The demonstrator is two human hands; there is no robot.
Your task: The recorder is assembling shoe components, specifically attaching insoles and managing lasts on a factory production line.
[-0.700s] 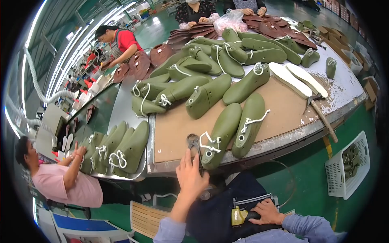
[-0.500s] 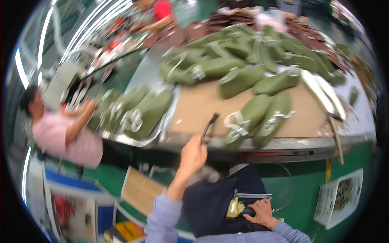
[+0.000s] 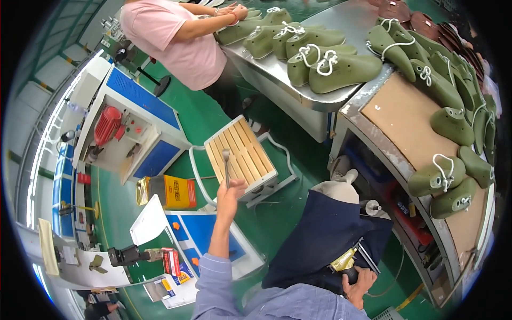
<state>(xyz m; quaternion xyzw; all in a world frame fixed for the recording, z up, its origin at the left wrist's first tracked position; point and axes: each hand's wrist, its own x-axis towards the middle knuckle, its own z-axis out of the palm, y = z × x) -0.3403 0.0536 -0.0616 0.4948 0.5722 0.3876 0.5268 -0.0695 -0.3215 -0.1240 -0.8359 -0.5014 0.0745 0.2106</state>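
Note:
My left hand (image 3: pixel 229 196) is closed round the lower end of a slim metal tool with a widened tip (image 3: pixel 226 160). The tool points up and away from me, in front of a wood-slatted seat. At lower right my right hand (image 3: pixel 361 282) grips the dark handle of a yellow staple gun (image 3: pixel 344 260) with a long grey magazine. It rests on the dark apron (image 3: pixel 314 234) over my lap. Green shoe lasts (image 3: pixel 442 176) with white cords lie on the brown board (image 3: pixel 397 109) to my right, out of touch with either hand.
A co-worker in a pink top (image 3: pixel 170 42) handles lasts at the metal table (image 3: pixel 320 101). The slatted seat (image 3: pixel 240 154) has a pale metal frame. A yellow and red can (image 3: pixel 178 192) and a blue and white cabinet (image 3: pixel 141 98) stand left. A thin hose curves beside the bench.
The view has swung left, so the bench now sits at the right. My left hand, still holding the tool, has moved from the bench edge to in front of the slatted seat.

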